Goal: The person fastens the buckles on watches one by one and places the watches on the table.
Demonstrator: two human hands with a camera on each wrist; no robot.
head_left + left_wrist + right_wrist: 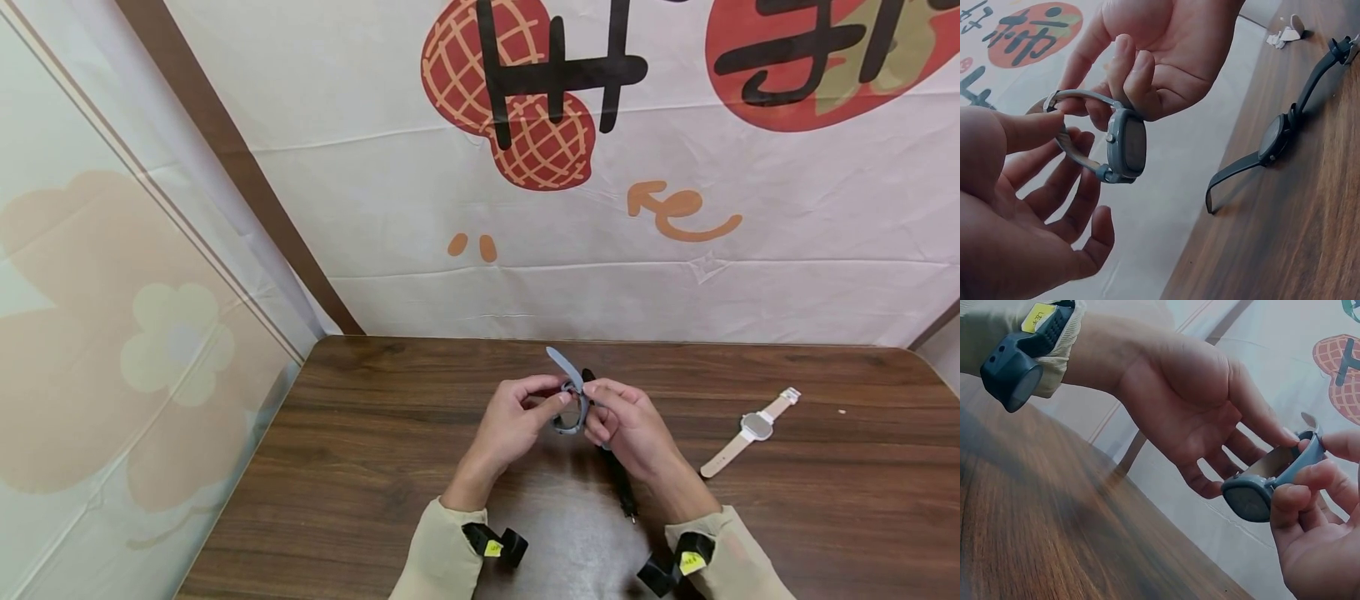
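A blue-grey wristwatch (567,427) with a rounded square face is held up over the table, its strap curved into a loop. My left hand (507,421) pinches the strap near the buckle between thumb and forefinger, the other fingers loosely bent. From the other side, my right hand (626,421) pinches the strap, with bent fingers by the watch case (1127,142). The strap's free end (561,364) sticks up above the fingers in the head view. Beneath the right hand lies a black wristwatch (618,479), partly hidden by it in that view.
To the right, a watch with a pale strap (756,427) lies flat on the dark wooden table (360,467). A printed white cloth (375,217) hangs behind the table's back edge, and another (112,333) at its left side. A tiny white scrap (842,411) lies at far right.
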